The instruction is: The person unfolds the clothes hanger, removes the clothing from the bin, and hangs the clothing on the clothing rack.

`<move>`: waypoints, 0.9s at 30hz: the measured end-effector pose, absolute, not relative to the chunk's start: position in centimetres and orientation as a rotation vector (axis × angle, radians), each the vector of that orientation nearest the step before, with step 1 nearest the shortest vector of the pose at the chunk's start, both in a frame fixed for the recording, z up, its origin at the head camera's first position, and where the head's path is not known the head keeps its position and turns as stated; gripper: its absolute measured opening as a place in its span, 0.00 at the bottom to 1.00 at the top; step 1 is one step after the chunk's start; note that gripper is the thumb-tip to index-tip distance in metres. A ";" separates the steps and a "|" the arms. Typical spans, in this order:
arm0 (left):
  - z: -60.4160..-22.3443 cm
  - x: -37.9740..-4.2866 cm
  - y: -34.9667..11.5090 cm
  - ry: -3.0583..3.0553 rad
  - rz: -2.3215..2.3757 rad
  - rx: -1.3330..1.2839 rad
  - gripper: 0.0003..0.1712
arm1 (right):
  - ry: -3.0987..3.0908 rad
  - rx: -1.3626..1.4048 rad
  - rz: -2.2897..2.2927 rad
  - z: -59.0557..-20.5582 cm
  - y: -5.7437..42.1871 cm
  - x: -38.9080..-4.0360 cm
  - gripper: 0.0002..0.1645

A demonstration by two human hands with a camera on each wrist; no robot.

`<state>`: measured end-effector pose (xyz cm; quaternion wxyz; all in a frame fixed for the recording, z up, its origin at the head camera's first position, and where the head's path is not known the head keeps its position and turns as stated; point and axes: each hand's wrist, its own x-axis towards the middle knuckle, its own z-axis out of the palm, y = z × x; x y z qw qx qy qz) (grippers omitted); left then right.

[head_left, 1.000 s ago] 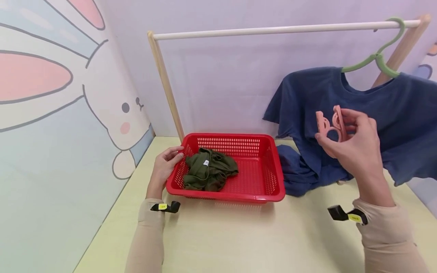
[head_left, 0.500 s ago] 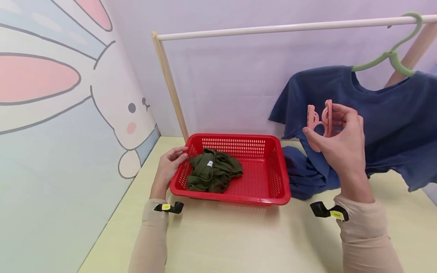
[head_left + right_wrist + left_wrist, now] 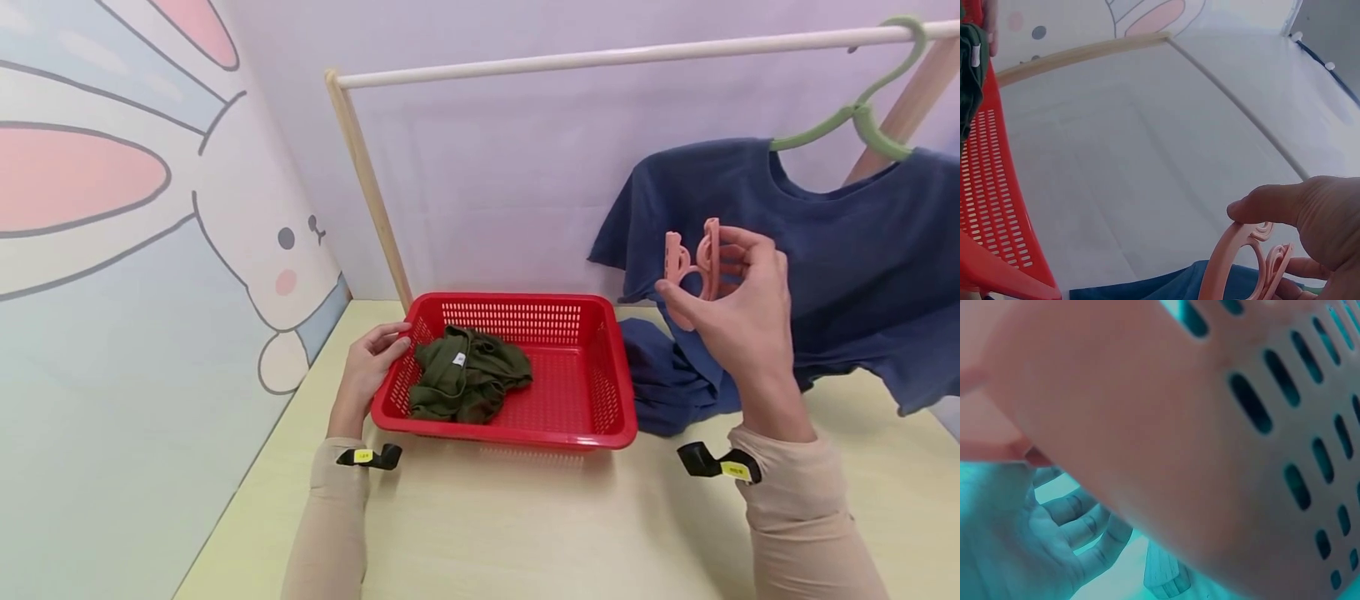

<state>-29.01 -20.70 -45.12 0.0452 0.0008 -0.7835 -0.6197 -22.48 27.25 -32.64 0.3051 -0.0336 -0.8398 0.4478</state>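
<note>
My left hand (image 3: pixel 369 362) holds the left rim of a red plastic basket (image 3: pixel 525 433), with the thumb over the edge. In the left wrist view its fingers (image 3: pixel 1088 528) curl beside the basket's outer wall. A crumpled dark green garment (image 3: pixel 472 375) with a white tag lies inside, on the left. My right hand (image 3: pixel 746 312) pinches a large pink plastic clothes clip (image 3: pixel 708 262) between thumb and fingers, raised in front of a navy T-shirt (image 3: pixel 825 242). That shirt hangs on a green hanger (image 3: pixel 813 133). Part of the shirt is hidden behind my hand.
A white rail (image 3: pixel 570 60) on wooden posts (image 3: pixel 367 187) spans the back. Dark blue cloth (image 3: pixel 667 383) lies bunched on the pale table (image 3: pixel 525 525), right of the basket. A wall with a painted rabbit (image 3: pixel 97 350) stands at left.
My right hand has moved left with the pink clothes clip. The view has shifted slightly. My left hand stays at the basket rim.
</note>
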 end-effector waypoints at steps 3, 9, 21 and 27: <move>-45.1 -29.1 -20.7 -2.405 -1.886 0.001 0.24 | -2.223 -0.085 1.187 -32.7 27.1 -22.4 0.57; -44.7 -28.8 -20.6 -2.428 -1.846 -0.026 0.25 | -2.218 -0.063 1.179 -32.6 26.9 -22.3 0.57; -40.8 -27.5 -20.3 -2.416 -1.548 -0.162 0.32 | -2.201 -0.013 1.153 -32.7 25.9 -22.2 0.57; -37.4 -27.2 -16.8 -2.307 -1.511 -0.333 0.26 | -2.193 0.015 1.141 -32.9 25.1 -22.2 0.57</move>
